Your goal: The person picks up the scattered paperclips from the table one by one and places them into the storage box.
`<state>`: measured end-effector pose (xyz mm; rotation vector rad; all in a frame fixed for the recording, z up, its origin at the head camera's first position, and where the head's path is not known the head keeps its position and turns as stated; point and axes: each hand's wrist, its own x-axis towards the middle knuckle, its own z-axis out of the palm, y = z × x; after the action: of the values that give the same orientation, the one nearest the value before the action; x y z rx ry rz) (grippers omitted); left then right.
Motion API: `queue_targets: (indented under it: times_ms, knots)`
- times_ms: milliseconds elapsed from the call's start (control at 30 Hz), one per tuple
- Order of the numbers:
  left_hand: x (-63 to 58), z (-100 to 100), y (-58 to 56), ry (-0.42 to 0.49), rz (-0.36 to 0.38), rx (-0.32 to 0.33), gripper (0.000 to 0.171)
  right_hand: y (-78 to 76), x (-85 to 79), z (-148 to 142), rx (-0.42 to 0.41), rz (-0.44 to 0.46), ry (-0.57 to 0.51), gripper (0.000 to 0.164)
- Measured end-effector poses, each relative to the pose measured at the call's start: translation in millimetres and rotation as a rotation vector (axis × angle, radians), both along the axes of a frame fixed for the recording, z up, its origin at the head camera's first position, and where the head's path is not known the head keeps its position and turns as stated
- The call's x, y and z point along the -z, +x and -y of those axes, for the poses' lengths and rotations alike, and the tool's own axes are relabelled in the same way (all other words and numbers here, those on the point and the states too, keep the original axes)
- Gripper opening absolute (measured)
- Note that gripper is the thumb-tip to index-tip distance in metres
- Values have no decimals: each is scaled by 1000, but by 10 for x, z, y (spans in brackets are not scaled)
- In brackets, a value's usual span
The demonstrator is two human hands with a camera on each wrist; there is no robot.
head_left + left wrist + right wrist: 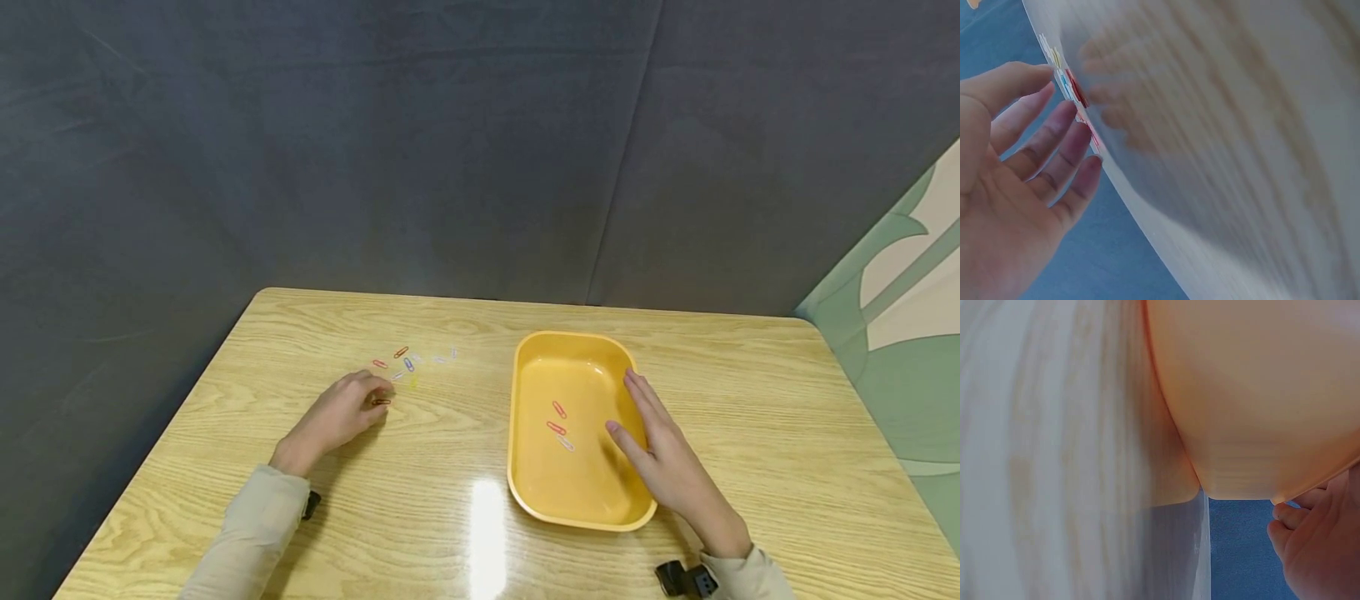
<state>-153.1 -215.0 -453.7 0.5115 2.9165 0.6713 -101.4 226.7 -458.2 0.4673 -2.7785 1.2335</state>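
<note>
In the head view, my left hand (343, 410) hovers low over the left part of the table, fingers loosely bent. A dark red paper clip (381, 402) lies right by its fingertips. The left wrist view shows the thumb and fingers (1063, 181) apart, with the red paper clip (1076, 89) just past them. Beyond that hand are scattered several paper clips, among them a blue one (408, 364) and a pink one (380, 364). My right hand (667, 458) lies at the right rim of a yellow tray (577, 514), its fingers extended and its thumb over the inside.
Inside the tray are two red paper clips (557, 427) and a pale one (566, 444). The wooden table (420, 533) ends at a dark cloth partition (450, 167) behind. A green and cream patterned panel (915, 333) stands at the right.
</note>
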Motion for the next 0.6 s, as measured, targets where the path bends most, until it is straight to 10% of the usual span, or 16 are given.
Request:
queue_targets:
  times_ms: [600]
  knots:
    - [-19,7,11,-60,32,-95,10,-13,14,-11,3,2,10,70]
